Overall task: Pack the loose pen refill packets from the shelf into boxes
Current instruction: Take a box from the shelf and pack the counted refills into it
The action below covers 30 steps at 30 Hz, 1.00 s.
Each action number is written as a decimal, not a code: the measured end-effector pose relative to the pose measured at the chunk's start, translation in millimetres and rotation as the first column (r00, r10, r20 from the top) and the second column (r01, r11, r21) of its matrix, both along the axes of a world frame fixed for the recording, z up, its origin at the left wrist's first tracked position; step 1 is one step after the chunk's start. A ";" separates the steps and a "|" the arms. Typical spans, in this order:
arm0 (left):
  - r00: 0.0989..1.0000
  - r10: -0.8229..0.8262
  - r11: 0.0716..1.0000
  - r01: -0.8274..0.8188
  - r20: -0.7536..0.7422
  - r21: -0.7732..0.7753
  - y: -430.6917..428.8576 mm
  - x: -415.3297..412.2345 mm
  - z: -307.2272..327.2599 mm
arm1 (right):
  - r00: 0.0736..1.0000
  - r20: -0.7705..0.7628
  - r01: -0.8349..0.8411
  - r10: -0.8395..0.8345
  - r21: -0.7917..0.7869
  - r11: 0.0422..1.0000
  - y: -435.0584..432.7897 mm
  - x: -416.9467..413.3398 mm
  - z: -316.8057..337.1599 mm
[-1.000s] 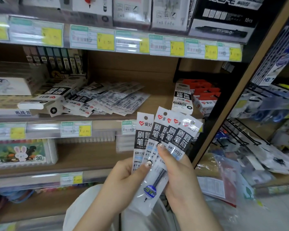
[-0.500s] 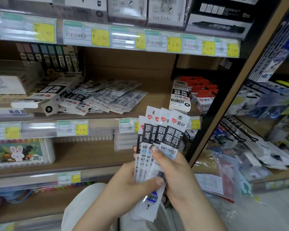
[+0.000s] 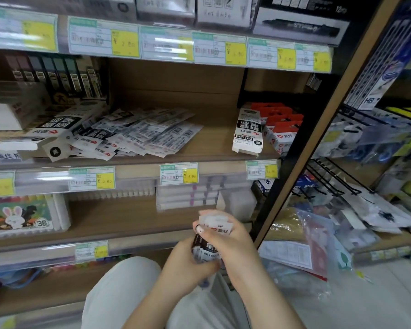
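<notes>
**Packets in hand; loose heap on the middle shelf**

You held a bundle of packets (image 3: pixel 213 227) in both hands, low in the view, in front of the lower shelving. Your left hand (image 3: pixel 188 264) gripped the lower part of the bundle from the left, with its fingers curled round it. Your right hand (image 3: pixel 235 243) was closed over the upper part, and one fingertip (image 3: pixel 199 230) pressed on the white header cards. The packets were gathered together, and their black printed bands showed between the two hands. Blur prevented a count.

The loose packets (image 3: pixel 140 134) lay in a spread heap on the middle shelf (image 3: pixel 214 148), left of centre and overlapping one another. At the heap's left edge an open box (image 3: pixel 57 129) lay on its side, touching the packets, with its open end toward you. A white box (image 3: pixel 247 131) with the same black printing sat at the right end of that shelf, well apart from the heap. It was just beside a row of red boxes (image 3: pixel 280 124). Whether its near flap was shut could not be told.

A yellow price label (image 3: pixel 178 174) was fixed to the shelf front below the heap. On the shelf beneath, a rabbit box (image 3: pixel 22 214) stood at the left. Stacked clear cases (image 3: pixel 188 195) sat just above your hands in the view. Your light trouser leg (image 3: pixel 124 293) filled the bottom of the view.
</notes>
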<state>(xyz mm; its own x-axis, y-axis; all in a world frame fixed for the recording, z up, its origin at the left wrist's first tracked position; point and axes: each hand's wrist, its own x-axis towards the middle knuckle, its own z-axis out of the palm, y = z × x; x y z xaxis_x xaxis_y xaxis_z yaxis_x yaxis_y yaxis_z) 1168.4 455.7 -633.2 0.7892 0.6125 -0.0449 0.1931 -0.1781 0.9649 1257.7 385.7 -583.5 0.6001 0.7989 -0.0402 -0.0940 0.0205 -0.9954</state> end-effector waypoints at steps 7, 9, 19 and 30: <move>0.998 0.053 0.990 -0.056 0.024 0.131 -5.5 4.1 -7.5 | 0.992 0.125 -0.005 0.007 -0.019 1.000 5.3 -8.1 -6.3; 0.998 0.061 0.980 -0.063 0.017 0.187 -9.4 8.1 -8.2 | 0.988 0.150 0.035 -0.029 -0.039 0.999 6.1 -11.0 -10.8; 0.985 0.000 0.622 -0.136 0.174 0.771 31.6 48.0 124.2 | 0.765 0.258 0.521 -0.590 0.291 0.802 -22.7 43.7 50.7; 0.954 0.300 0.556 -0.151 -0.028 0.818 70.6 142.4 134.7 | 0.764 0.253 0.527 -0.594 0.288 0.800 -42.8 50.9 47.0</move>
